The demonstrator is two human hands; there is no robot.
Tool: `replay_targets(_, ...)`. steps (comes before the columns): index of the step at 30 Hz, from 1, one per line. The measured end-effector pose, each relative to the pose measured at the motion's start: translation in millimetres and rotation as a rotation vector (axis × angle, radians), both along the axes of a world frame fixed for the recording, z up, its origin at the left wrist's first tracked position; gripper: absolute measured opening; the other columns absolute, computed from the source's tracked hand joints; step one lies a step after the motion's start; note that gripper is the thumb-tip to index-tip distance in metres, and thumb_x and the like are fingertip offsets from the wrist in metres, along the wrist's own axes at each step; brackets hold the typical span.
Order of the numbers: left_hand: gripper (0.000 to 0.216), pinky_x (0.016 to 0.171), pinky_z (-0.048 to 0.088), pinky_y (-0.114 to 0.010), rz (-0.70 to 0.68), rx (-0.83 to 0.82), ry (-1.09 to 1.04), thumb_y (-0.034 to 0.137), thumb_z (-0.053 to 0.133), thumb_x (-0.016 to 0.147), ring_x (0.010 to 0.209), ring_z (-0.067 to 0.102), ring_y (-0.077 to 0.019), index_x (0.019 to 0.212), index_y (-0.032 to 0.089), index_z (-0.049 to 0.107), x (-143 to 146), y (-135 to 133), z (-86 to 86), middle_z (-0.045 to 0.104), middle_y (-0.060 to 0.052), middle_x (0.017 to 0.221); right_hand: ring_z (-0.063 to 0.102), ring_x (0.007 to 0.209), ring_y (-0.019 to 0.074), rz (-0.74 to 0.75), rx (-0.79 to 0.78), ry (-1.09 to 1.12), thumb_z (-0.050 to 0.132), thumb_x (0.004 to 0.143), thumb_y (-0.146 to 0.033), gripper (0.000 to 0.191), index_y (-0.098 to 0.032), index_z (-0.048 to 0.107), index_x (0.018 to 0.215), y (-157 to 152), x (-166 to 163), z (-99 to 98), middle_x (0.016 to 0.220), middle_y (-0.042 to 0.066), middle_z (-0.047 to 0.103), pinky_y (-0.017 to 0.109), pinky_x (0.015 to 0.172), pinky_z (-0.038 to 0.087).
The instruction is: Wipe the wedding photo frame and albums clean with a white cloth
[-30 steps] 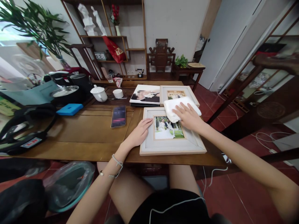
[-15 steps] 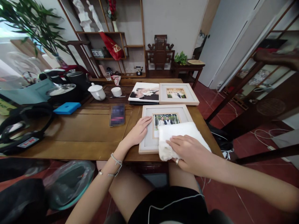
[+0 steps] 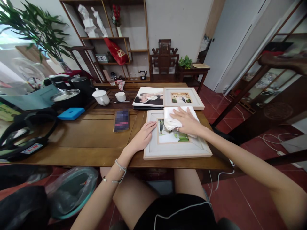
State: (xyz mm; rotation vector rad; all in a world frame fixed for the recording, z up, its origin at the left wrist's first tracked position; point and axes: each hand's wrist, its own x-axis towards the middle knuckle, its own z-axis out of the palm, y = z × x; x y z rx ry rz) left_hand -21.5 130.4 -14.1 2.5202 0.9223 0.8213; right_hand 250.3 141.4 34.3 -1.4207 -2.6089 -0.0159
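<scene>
A large white picture frame (image 3: 176,150) with a wedding photo lies flat at the near right of the wooden table (image 3: 96,140). My left hand (image 3: 143,136) rests flat on the frame's left edge, fingers stretched out. My right hand (image 3: 188,121) presses a folded white cloth (image 3: 171,118) onto the upper part of the photo glass, fingers laid over the cloth.
A smaller white frame (image 3: 183,97) and a photo album (image 3: 149,96) lie beyond the large frame. A phone (image 3: 121,120), blue box (image 3: 71,113), teapot (image 3: 101,96), cup (image 3: 120,96) and kettles stand to the left. A lined bin (image 3: 72,191) sits below the table's near edge.
My right hand swept the cloth from the frame's top down to its near edge, then back up onto the photo. The left hand stayed on the frame's left edge.
</scene>
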Motion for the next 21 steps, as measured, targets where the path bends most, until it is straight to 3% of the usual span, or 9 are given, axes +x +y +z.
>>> replay_targets(3, 0.048, 0.115, 0.026, -0.049, 0.008, -0.003, 0.012, 0.012, 0.033, 0.089, 0.135, 0.032, -0.0247, 0.136, 0.011, 0.044, 0.7, -0.7, 1.3, 0.042, -0.014, 0.143, 0.014, 0.140, 0.0365, 0.028, -0.050, -0.040, 0.050, 0.080, -0.029, 0.064, -0.016, 0.038, 0.141, -10.5, -2.2, 2.6, 0.148, 0.013, 0.034, 0.062, 0.108, 0.010)
replay_targets(6, 0.048, 0.115, 0.026, -0.049, 0.010, -0.003, 0.007, 0.011, 0.034, 0.088, 0.135, 0.033, -0.0244, 0.135, 0.012, 0.044, 1.5, -1.5, 2.2, 0.043, -0.014, 0.142, 0.026, 0.136, 0.0360, 0.045, -0.165, -0.051, 0.046, 0.083, -0.031, 0.060, -0.012, 0.040, 0.140, -38.4, -4.6, 11.5, 0.142, 0.015, 0.043, 0.056, 0.108, 0.021)
replay_targets(10, 0.049, 0.115, 0.027, -0.050, 0.011, 0.009, -0.005, 0.011, 0.034, 0.088, 0.135, 0.033, -0.0246, 0.136, 0.014, 0.044, 1.8, -1.6, 1.7, 0.043, -0.012, 0.143, 0.053, 0.116, 0.0348, -0.006, -0.382, 0.016, 0.044, 0.088, -0.036, 0.051, -0.012, 0.051, 0.132, -91.7, -8.3, 39.8, 0.122, 0.017, 0.061, 0.045, 0.093, 0.043)
replay_targets(12, 0.050, 0.115, 0.026, -0.051, 0.009, 0.012, -0.007, 0.011, 0.034, 0.087, 0.135, 0.033, -0.0248, 0.136, 0.015, 0.044, 1.5, -1.5, 1.0, 0.043, -0.012, 0.143, 0.056, 0.112, 0.0339, -0.004, -0.454, 0.064, 0.046, 0.087, -0.036, 0.049, -0.013, 0.053, 0.131, -116.4, -14.1, 54.6, 0.118, 0.016, 0.063, 0.042, 0.088, 0.047)
replay_targets(16, 0.050, 0.115, 0.026, -0.052, 0.002, 0.012, -0.003, 0.010, 0.034, 0.088, 0.136, 0.032, -0.0248, 0.137, 0.016, 0.043, 1.1, -1.4, 0.4, 0.042, -0.011, 0.143, 0.038, 0.130, 0.0346, 0.041, -0.468, 0.025, 0.049, 0.080, -0.021, 0.060, -0.013, 0.042, 0.139, -141.5, -33.4, 61.7, 0.138, 0.015, 0.048, 0.051, 0.103, 0.034)
replay_targets(21, 0.049, 0.115, 0.026, -0.051, -0.002, 0.007, -0.002, 0.011, 0.033, 0.089, 0.136, 0.032, -0.0247, 0.136, 0.014, 0.044, 1.3, -1.8, 0.6, 0.042, -0.012, 0.143, 0.022, 0.137, 0.0370, -0.052, -0.238, -0.122, 0.048, 0.074, -0.016, 0.069, -0.011, 0.037, 0.141, -123.7, -44.8, 30.0, 0.146, 0.016, 0.036, 0.060, 0.106, 0.021)
